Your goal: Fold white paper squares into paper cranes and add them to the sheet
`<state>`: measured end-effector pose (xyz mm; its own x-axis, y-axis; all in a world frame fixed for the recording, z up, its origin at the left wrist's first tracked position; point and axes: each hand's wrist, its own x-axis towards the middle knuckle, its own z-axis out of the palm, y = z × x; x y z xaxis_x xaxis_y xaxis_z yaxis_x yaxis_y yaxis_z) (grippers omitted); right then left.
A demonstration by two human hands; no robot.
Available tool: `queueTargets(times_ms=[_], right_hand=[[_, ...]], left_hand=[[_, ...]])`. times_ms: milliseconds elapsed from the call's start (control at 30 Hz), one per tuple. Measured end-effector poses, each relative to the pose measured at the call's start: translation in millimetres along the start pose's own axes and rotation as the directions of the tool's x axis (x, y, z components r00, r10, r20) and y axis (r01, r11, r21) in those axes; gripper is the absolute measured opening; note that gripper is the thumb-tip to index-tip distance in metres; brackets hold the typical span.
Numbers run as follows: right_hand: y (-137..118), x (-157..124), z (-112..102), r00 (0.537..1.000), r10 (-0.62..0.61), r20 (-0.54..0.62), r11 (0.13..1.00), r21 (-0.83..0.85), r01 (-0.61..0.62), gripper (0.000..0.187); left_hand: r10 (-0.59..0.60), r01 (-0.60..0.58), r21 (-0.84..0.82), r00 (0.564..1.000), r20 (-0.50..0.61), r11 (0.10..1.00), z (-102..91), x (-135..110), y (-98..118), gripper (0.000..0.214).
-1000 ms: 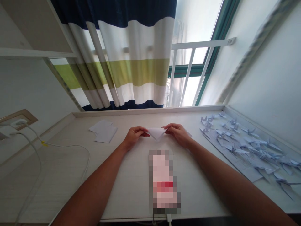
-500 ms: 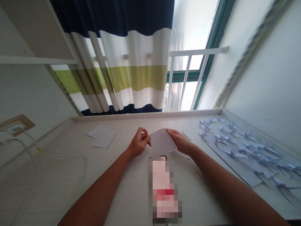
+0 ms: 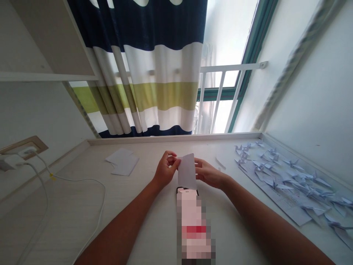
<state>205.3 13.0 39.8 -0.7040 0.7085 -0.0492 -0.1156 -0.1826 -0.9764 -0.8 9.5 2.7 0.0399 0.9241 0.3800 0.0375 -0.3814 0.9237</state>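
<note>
A white sheet of paper stands tilted up above the table, looking narrow from here. My left hand pinches it near its upper left edge, thumb in front and the other fingers curled. At the opposite edge is my right hand, its fingers stretched and apart; the fingertips meet or pass just behind the paper's edge. Just below the sheet, a phone lies on the table with its screen lit and mostly blurred out. The sheet's lower end comes right up to the phone's top.
Loose white paper pieces lie at the left. Several folded paper cranes cover the right side, some on a printed sheet. A thin paper strip rests beyond my right hand. A white cable runs from a wall socket.
The paper has turned from a broad, slanted view to a narrow upright one. My right hand has let go of its upper corner and opened its fingers. The view has shifted slightly.
</note>
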Motion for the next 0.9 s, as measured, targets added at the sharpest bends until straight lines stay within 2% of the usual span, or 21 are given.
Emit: queueTargets(times_ms=[67,133,233,367,600,667,733,800,900], right_hand=[[-2,-1,3,1.000,0.019,-0.005,0.999,0.051,-0.019,0.049],[-4,-2,5,0.998,0.054,0.010,0.994,0.096,-0.055,0.055],[-5,-4,5,0.997,0.070,0.034,0.995,0.074,-0.073,0.052],[-3,-4,2,0.998,0.067,-0.007,0.997,0.045,-0.066,0.050],[3,3,3,0.994,-0.032,-0.105,0.999,-0.011,0.031,0.035],[2,4,2,0.980,-0.084,-0.181,0.996,-0.001,0.085,0.035],[1,5,1,0.961,-0.125,-0.247,0.992,-0.003,0.128,0.035],[2,5,-1,0.952,-0.150,-0.269,0.988,-0.014,0.151,0.035],[3,6,0,0.953,-0.158,-0.260,0.987,-0.010,0.161,0.035]], left_hand=[[0.014,-0.013,0.044,1.000,-0.002,0.999,0.9,-1,3,0.032],[0.029,-0.029,0.100,1.000,0.003,0.995,1.1,-3,6,0.030],[0.056,-0.061,0.138,0.998,0.038,0.988,1.7,-5,9,0.028],[0.078,-0.080,0.070,0.996,0.032,0.994,3.7,-5,10,0.030],[-0.014,0.013,-0.095,1.000,-0.010,0.995,7.3,-3,11,0.038],[-0.055,0.058,-0.108,0.998,0.028,0.992,8.5,-4,10,0.041],[-0.109,0.121,-0.090,0.987,0.119,0.989,10.0,-5,8,0.042],[-0.157,0.171,-0.059,0.968,0.197,0.983,11.8,-6,6,0.042],[-0.172,0.182,-0.029,0.963,0.209,0.983,13.6,-7,6,0.040]])
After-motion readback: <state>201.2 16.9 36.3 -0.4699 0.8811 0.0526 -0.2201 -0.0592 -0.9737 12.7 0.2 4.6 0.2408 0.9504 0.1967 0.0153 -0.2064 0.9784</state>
